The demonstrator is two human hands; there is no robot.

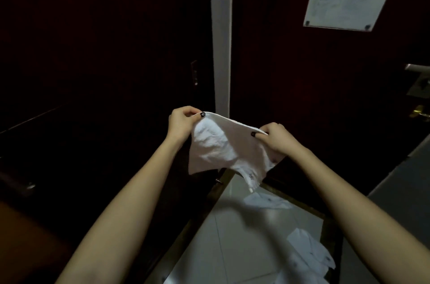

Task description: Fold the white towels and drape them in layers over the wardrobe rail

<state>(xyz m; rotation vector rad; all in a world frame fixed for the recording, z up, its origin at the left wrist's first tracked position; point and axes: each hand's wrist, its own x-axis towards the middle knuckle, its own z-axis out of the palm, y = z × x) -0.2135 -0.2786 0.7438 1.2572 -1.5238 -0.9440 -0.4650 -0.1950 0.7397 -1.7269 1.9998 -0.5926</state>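
towel (223, 144) held mid-air, top edge spans left-right | left hand (180, 120) pinches left corner; right hand (277, 138) pinches right corner | body hangs below fingers; both hands equally near | rail not visible

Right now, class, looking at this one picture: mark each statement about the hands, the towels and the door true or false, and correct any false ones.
1. The left hand and the right hand both pinch the white towel at its upper edge. True.
2. That towel is draped over a rail. False: it hangs in the air between the two hands, and no rail shows.
3. On the tiled floor lie other towels. True.
4. The paper notice is at the upper left. False: it is at the upper right, on the dark door.
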